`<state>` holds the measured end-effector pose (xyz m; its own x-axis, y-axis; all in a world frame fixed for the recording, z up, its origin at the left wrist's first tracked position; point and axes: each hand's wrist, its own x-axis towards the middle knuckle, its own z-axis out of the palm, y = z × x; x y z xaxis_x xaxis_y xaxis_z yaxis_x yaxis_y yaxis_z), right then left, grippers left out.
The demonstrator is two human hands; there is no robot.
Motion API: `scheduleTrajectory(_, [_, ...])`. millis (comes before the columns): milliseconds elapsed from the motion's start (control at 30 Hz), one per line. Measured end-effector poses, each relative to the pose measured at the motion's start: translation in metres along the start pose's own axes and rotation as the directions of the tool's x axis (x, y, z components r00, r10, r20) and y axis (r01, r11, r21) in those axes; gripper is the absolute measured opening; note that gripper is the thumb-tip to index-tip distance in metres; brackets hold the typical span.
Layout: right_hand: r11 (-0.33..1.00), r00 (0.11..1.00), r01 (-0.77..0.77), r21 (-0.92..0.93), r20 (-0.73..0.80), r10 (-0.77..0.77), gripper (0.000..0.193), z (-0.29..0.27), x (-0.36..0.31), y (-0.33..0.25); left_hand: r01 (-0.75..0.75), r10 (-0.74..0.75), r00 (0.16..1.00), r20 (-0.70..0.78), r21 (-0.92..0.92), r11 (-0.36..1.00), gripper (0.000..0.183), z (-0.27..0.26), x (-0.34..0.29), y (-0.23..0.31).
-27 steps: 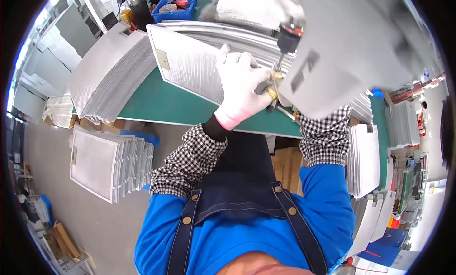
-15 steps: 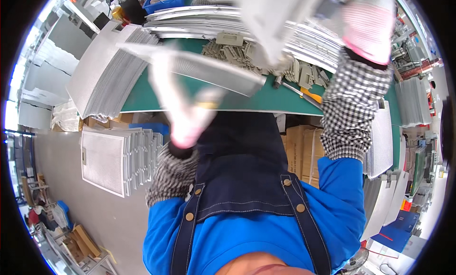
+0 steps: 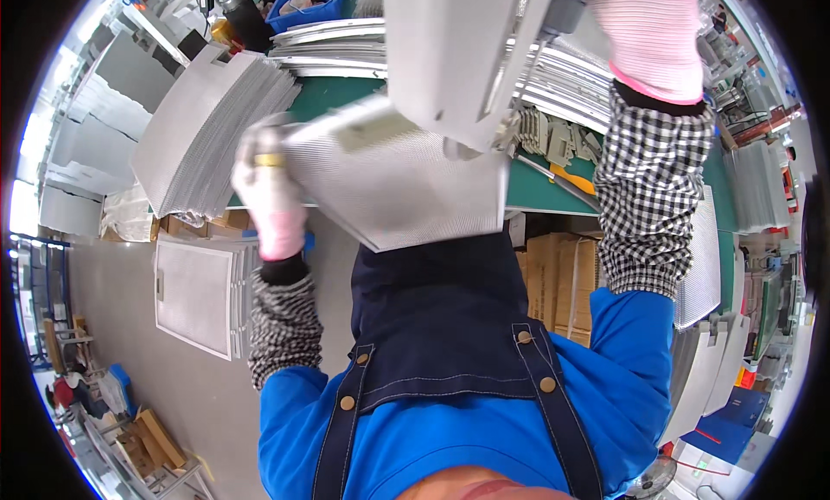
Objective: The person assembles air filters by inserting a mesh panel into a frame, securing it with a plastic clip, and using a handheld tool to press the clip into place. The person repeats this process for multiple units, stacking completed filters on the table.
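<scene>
My left hand (image 3: 270, 184), in a white and pink glove with a yellow band on a finger, grips the left corner of a silvery mesh filter panel (image 3: 406, 184). The panel is tilted above the front edge of the table, its mesh face showing. My right hand (image 3: 653, 38), gloved alike, is raised at the top right, its fingers hidden or cut off. Beside it is a dark grey cylindrical tool (image 3: 566, 14). A large light-grey slotted piece (image 3: 467, 55) hangs close to the camera, covering part of the panel. What carries it is hidden.
Stacked panels (image 3: 212, 128) stand at the table's left, and flat strips (image 3: 333, 46) lie along its back. Small grey-beige plates (image 3: 553, 137) and an orange-handled tool (image 3: 571, 178) lie on the green table (image 3: 540, 193). More mesh panels (image 3: 194, 292) stand lower left.
My left hand has moved left and up, and the mesh panel has turned from nearly edge-on to face-on. The light-grey piece has shifted left and down; my right hand has moved slightly left.
</scene>
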<state>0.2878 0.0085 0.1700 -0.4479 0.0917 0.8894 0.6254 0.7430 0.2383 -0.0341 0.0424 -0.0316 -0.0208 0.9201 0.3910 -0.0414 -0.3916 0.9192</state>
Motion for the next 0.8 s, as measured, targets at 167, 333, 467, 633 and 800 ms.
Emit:
scheduleTrajectory(167, [0.918,0.940,-0.301,0.258,-0.082,0.331,0.023,0.014,0.001,-0.016,-0.089,0.043,0.914,0.404,0.094,0.992,0.027,0.048,-0.016,-0.023])
scheduleTrajectory(333, [0.370,0.528,-0.648,0.665,0.042,0.848,0.021,0.029,0.000,-0.027,-0.775,0.419,0.599,0.683,0.363,0.516,0.029,0.082,-0.007,0.004])
scheduleTrajectory(467, [0.327,0.484,-0.669,0.667,0.058,0.873,0.020,0.037,0.001,-0.027,-0.721,0.247,0.654,0.715,0.490,0.491,0.031,0.103,-0.024,0.007])
scheduleTrajectory(633, [0.406,0.530,-0.668,0.624,0.016,0.848,0.020,0.038,0.002,-0.033,-0.746,0.411,0.650,0.639,0.438,0.501,0.027,0.102,-0.029,0.008])
scheduleTrajectory(800, [0.354,0.499,-0.693,0.628,0.065,0.864,0.020,0.038,0.009,-0.038,-0.747,0.350,0.641,0.684,0.450,0.489,0.023,0.096,-0.033,-0.001])
